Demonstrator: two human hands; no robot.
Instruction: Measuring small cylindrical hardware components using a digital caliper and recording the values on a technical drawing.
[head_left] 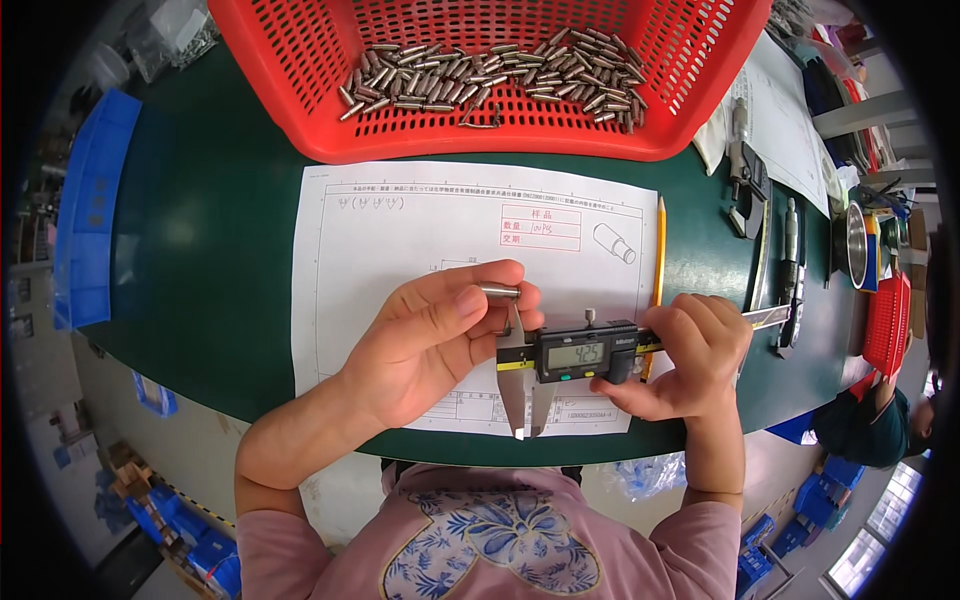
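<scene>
My left hand (pixel 415 335) pinches a small shiny stepped metal pin (pixel 497 290) between thumb and fingers, above a printed drawing sheet (pixel 400 235). A digital caliper (pixel 590 352) is gripped at its slide by my right hand (pixel 700 350), thumb beneath the display housing. The caliper's small upper jaws are at the pin's right end; whether they touch it or sit inside it I cannot tell. Its long lower jaws point toward me, slightly apart, with nothing between them. Some left fingers curl behind the caliper's left end, partly hidden.
Beyond the sheet stands a red plastic basket (pixel 480 150) with many similar pins (pixel 430 85). A yellow pencil (pixel 660 250) lies along the sheet's right edge. Micrometers (pixel 745 180) rest farther right on the green table (pixel 200 260). A blue bin (pixel 95 210) is left; another person's sleeve (pixel 865 428) shows right.
</scene>
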